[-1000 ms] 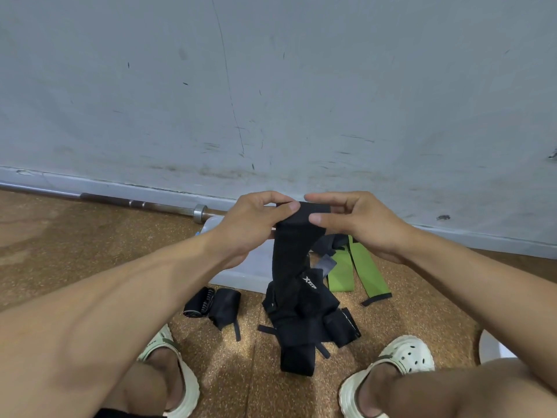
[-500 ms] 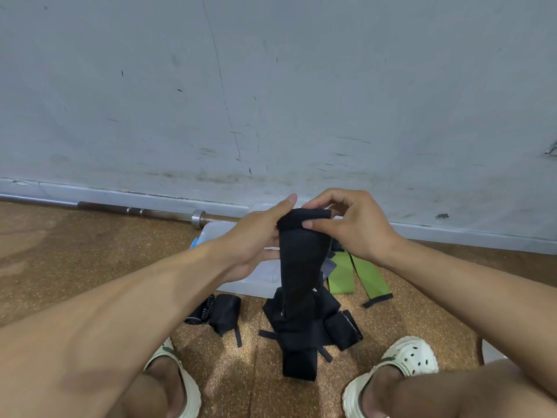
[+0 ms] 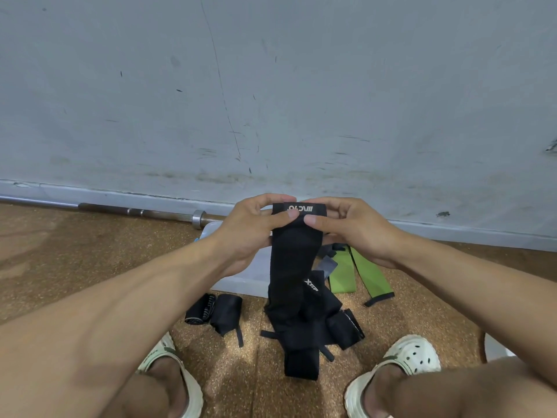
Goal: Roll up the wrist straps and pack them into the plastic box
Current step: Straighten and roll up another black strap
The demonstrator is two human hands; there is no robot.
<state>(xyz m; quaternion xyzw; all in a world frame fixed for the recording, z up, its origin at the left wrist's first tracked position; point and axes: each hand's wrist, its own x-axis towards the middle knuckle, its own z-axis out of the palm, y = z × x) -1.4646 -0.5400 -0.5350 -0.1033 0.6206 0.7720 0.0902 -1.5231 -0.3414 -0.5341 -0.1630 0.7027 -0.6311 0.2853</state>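
Observation:
A long black wrist strap (image 3: 291,260) hangs in front of me, its top end folded over and showing white lettering. My left hand (image 3: 250,230) and my right hand (image 3: 352,229) both pinch that top end between thumbs and fingers. The strap's lower part drops onto a heap of black straps (image 3: 310,330) on the floor. Two rolled black straps (image 3: 215,310) lie left of the heap. Green straps (image 3: 358,273) lie to the right. The pale plastic box (image 3: 241,279) stands behind the hanging strap, mostly hidden by my left hand.
A steel barbell (image 3: 135,212) lies along the base of the grey wall. My feet in white clogs (image 3: 404,363) flank the heap on the cork-patterned floor. A white object (image 3: 494,348) peeks out at the right, behind my knee.
The strap's top end has been turned over, so a lettered label now faces me. Both hands have shifted their pinch on it and stay at about the same height.

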